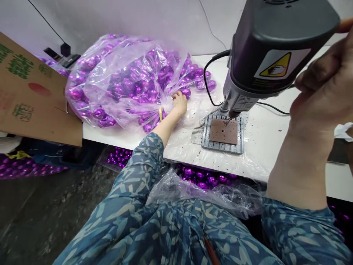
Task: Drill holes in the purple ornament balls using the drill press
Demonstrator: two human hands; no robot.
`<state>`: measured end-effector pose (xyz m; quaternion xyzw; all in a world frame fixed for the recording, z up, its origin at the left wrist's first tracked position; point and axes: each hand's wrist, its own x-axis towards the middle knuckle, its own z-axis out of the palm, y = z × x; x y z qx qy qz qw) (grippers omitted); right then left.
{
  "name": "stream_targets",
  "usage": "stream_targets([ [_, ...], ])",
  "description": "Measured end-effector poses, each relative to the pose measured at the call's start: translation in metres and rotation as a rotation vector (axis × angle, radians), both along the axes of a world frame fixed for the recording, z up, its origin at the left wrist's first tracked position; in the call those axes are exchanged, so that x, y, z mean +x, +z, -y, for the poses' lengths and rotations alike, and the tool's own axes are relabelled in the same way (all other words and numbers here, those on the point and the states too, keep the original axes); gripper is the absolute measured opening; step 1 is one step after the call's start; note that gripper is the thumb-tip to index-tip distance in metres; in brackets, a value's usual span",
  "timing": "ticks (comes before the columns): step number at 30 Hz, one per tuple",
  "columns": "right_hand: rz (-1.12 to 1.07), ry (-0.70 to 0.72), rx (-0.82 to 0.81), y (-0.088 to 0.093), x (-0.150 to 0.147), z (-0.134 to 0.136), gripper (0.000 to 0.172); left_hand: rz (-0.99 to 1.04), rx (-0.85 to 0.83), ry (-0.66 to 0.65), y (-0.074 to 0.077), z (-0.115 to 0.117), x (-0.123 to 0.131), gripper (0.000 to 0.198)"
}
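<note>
My left hand (179,103) reaches into the mouth of a clear plastic bag (102,79) full of shiny purple balls (143,82). Its fingers are curled down among the balls, and whatever they hold is hidden. A yellow tie (161,113) hangs at the bunched plastic beside the wrist. On the right, my right hand (321,79) is closed at the side of a dark drill press (286,22); what it grips is out of sight. Below the drill's chuck (234,114), a brown block (224,131) with a small dark hole lies on the slotted metal base (205,141).
A cardboard box (41,94) stands at the left. Dark specks are scattered over the white table (264,132) around the base. A black cable (206,79) loops left of the drill. More purple balls (202,180) lie in an open plastic bag below the table edge.
</note>
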<state>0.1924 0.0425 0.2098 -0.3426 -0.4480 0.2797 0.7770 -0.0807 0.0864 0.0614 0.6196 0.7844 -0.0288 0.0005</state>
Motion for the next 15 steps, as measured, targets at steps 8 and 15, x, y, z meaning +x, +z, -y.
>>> stream_targets([
  [8, -0.091, 0.007, 0.255, 0.005, -0.013, 0.006, 0.035, 0.039, -0.026, -0.007, 0.009, -0.004, -0.016, 0.055],
  [15, -0.039, 0.011, 0.276, 0.006, -0.014, 0.009, 0.032, 0.178, 0.048, -0.369, -0.005, 0.039, -0.008, 0.039],
])
